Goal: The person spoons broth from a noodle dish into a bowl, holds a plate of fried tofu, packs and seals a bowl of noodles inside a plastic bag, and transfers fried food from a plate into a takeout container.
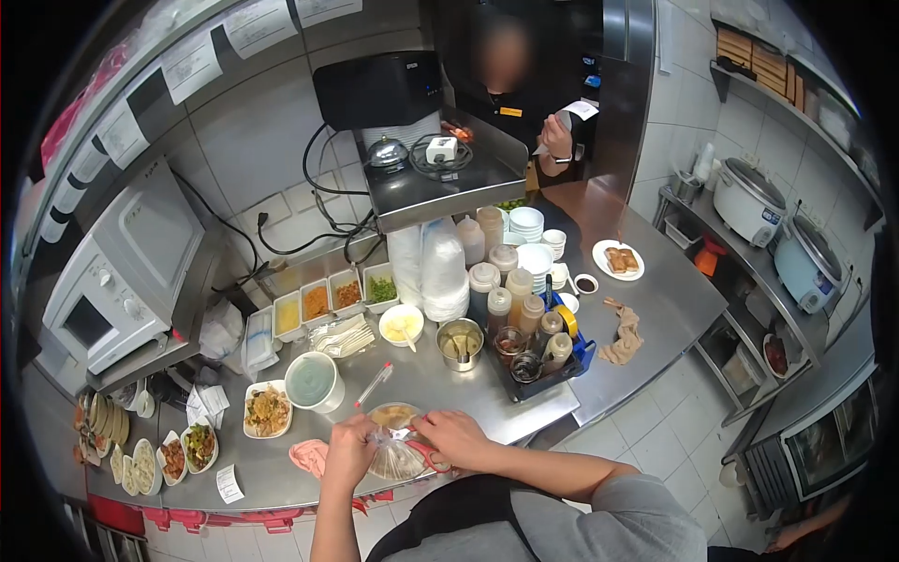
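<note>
My left hand (350, 444) and my right hand (455, 438) pinch the gathered top of a clear plastic bag (397, 463) at the counter's front edge. Pale contents show through its side; I cannot make out what they are. Red looped handles, apparently of scissors (434, 457), lie just below my right hand. Behind the bag sits a round clear container (393, 412) with yellowish food, partly hidden by my fingers. A pink cloth (308, 457) lies left of my left hand, and a red-and-white pen (375, 384) rests farther back.
Around my hands stand a white tub (316, 382), a bowl of fried rice-like food (268, 409), a metal pot (460, 343) and a caddy of sauce bottles (548, 375). Filled dishes line the left. A person (510, 112) holds paper across the counter. Rice cookers (749, 201) stand right.
</note>
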Available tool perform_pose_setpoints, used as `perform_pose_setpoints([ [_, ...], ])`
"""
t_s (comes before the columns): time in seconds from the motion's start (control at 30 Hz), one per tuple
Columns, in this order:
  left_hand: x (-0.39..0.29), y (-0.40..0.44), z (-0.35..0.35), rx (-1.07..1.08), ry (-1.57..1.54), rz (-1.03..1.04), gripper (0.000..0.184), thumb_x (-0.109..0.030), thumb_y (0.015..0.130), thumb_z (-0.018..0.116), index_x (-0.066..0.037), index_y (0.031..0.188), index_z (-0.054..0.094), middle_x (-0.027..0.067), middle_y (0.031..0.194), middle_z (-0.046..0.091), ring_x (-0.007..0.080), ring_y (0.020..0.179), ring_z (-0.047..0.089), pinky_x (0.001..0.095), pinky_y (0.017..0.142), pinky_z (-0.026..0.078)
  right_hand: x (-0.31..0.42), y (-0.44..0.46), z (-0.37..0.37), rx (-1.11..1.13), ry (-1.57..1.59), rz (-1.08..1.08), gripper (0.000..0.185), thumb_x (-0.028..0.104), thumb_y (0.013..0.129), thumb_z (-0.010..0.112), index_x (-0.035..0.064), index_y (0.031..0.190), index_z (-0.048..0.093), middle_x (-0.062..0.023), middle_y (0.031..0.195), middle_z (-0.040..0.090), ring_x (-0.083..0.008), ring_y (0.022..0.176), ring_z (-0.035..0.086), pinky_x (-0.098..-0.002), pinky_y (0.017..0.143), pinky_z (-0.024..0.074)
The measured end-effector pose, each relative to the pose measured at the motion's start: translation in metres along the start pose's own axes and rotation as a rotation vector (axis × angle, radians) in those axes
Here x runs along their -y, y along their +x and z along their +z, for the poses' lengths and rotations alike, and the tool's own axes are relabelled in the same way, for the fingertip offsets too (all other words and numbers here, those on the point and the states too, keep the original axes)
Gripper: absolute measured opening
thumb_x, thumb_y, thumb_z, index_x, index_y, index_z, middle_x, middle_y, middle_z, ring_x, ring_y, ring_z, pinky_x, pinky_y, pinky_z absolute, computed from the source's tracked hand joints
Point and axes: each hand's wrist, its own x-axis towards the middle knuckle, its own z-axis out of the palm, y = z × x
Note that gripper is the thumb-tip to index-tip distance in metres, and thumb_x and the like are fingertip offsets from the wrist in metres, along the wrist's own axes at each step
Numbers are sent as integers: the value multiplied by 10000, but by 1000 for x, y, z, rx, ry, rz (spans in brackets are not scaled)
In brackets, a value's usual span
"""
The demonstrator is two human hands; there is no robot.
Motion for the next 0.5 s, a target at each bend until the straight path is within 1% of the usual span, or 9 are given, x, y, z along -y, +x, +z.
perform_pose_setpoints([
  [0.07, 1, 1, -1, 10, -6, -2, 229, 91, 588, 625, -48, 754, 700, 99, 677, 606, 215, 596, 591, 310, 558, 457, -2, 0, -2, 59, 39, 35, 599, 165, 629, 726, 98, 1170, 478, -115, 980, 576, -303, 905, 596, -405, 739, 482],
  [0.17, 1, 5, 1, 10, -9, 2, 224, 94, 595, 620, -46, 751, 701, 104, 683, 609, 219, 602, 595, 312, 561, 457, -5, -1, -7, 149, 91, 40, 546, 187, 683, 675, 108, 1191, 492, -111, 938, 587, -300, 864, 603, -399, 695, 493],
  [0.27, 0, 8, 1, 12, 4, -4, 220, 97, 601, 612, -41, 748, 700, 111, 688, 613, 223, 613, 600, 314, 565, 458, -3, -2, -2, 158, 94, 58, 535, 203, 701, 666, 113, 1197, 488, -107, 969, 591, -293, 887, 604, -397, 709, 495],
  [0.37, -8, 9, 1, 25, -17, -4, 229, 107, 599, 603, -40, 745, 700, 115, 696, 618, 225, 627, 606, 311, 573, 463, -4, -1, 8, 29, 20, 44, 529, 215, 709, 662, 114, 1198, 488, -93, 929, 598, -286, 863, 609, -391, 701, 502],
  [0.47, -12, 8, 3, 31, -66, -17, 246, 122, 589, 594, -40, 741, 699, 113, 705, 623, 229, 640, 613, 308, 582, 468, -1, 5, 4, -17, 110, -1, 414, 138, 718, 605, 101, 1125, 540, -132, 890, 623, -308, 845, 617, -419, 694, 495],
  [0.5, -11, 7, 3, 29, -81, -26, 251, 127, 585, 591, -40, 739, 699, 112, 707, 625, 231, 644, 615, 307, 586, 470, 1, 8, 2, 4, 130, 13, 412, 144, 716, 605, 101, 1122, 545, -136, 886, 626, -315, 834, 617, -420, 693, 494],
])
